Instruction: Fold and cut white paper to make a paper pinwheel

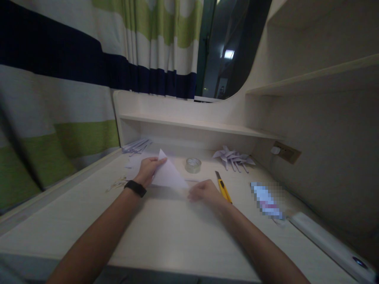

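While lying folded into a triangle mid-desk, white paper (pixel 168 174) is pinched at its far corner by left hand (pixel 147 170) | right hand (pixel 204 192) curled, pressing its near-right point | tape roll (pixel 193 165) just beyond | yellow cutter (pixel 223 188) right | folded paper shapes (pixel 233 156) far right

Bare forearms, black wristband (pixel 135 188) on left.

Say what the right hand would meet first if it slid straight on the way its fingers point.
Probably the folded paper triangle: the right hand points left, its fingertips at the paper's near corner; depth is unclear.
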`<action>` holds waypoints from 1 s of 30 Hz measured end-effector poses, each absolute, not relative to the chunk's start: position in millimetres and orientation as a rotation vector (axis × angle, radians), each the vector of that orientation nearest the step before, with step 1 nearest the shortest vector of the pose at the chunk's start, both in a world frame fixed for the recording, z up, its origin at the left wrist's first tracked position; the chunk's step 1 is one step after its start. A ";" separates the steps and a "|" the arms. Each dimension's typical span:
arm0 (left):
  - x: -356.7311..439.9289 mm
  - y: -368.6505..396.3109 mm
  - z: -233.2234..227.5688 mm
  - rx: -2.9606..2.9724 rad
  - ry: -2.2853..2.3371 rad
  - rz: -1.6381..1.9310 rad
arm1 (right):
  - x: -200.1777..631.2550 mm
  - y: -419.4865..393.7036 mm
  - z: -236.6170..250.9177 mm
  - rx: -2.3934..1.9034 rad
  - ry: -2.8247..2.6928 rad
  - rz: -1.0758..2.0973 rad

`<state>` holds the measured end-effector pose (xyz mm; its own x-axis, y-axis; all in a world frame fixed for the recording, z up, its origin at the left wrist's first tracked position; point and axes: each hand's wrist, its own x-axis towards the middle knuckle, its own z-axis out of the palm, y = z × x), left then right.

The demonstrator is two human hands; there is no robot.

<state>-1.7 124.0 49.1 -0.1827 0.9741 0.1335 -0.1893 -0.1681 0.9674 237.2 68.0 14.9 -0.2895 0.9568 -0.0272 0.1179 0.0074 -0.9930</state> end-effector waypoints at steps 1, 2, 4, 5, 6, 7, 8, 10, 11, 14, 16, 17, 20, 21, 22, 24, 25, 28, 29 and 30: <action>-5.2 126.8 48.3 1.042 1.093 1.572 | 240.8 69.9 16.5 -1.175 -1.509 1.363; -8.2 129.0 47.6 1.009 1.087 1.594 | 244.3 72.1 18.2 -1.200 -1.495 1.343; -10.4 130.7 46.4 0.984 1.067 1.591 | 249.9 76.0 21.2 -1.218 -1.465 1.256; -8.6 130.0 45.5 0.997 1.063 1.573 | 251.4 77.3 22.4 -1.207 -1.463 1.183; -4.7 128.1 44.3 1.026 1.058 1.545 | 251.8 78.0 23.2 -1.181 -1.473 1.101; 1.4 125.2 42.8 1.062 1.061 1.524 | 251.0 77.9 23.6 -1.145 -1.490 1.022; 9.1 121.5 40.9 1.098 1.072 1.498 | 249.2 77.3 23.4 -1.108 -1.513 0.961; 27.4 112.8 36.4 1.134 1.068 1.452 | 244.4 75.5 21.1 -1.069 -1.540 0.924; 36.5 108.3 34.2 1.153 1.044 1.429 | 242.4 75.1 19.1 -1.069 -1.544 0.946; 55.5 97.7 30.6 1.187 0.994 1.336 | 243.1 77.7 13.3 -1.139 -1.554 1.032; 57.4 95.2 31.9 1.231 0.910 1.254 | 250.8 81.7 13.0 -1.182 -1.595 1.055; 55.2 95.5 33.7 1.260 0.882 1.219 | 256.1 83.5 14.6 -1.188 -1.635 1.060; 40.7 99.3 42.1 1.416 0.906 1.123 | 272.8 85.7 24.4 -1.160 -1.822 1.142; 35.4 100.5 45.3 1.501 0.925 1.080 | 277.2 85.2 28.1 -1.141 -1.883 1.185; 30.8 101.0 48.4 1.600 0.932 1.016 | 280.6 84.3 31.4 -1.124 -1.936 1.219; 25.0 99.4 53.8 1.818 0.868 0.817 | 284.0 81.8 36.3 -1.113 -2.027 1.265; 24.2 97.3 55.9 1.915 0.813 0.705 | 284.2 80.4 37.8 -1.118 -2.070 1.277; 28.8 88.0 59.0 2.123 0.676 0.429 | 281.1 75.9 40.2 -1.124 -2.197 1.294; 31.8 84.9 58.7 2.167 0.650 0.375 | 279.5 74.2 40.8 -1.112 -2.230 1.299; 35.1 82.3 57.5 2.196 0.628 0.339 | 277.8 72.4 41.6 -1.100 -2.254 1.302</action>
<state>35.1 82.3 57.5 0.8404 0.5410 0.0326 0.3240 -0.5496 0.7700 277.8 72.4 41.6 -0.6553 0.7484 -0.1026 0.4627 0.2903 -0.8376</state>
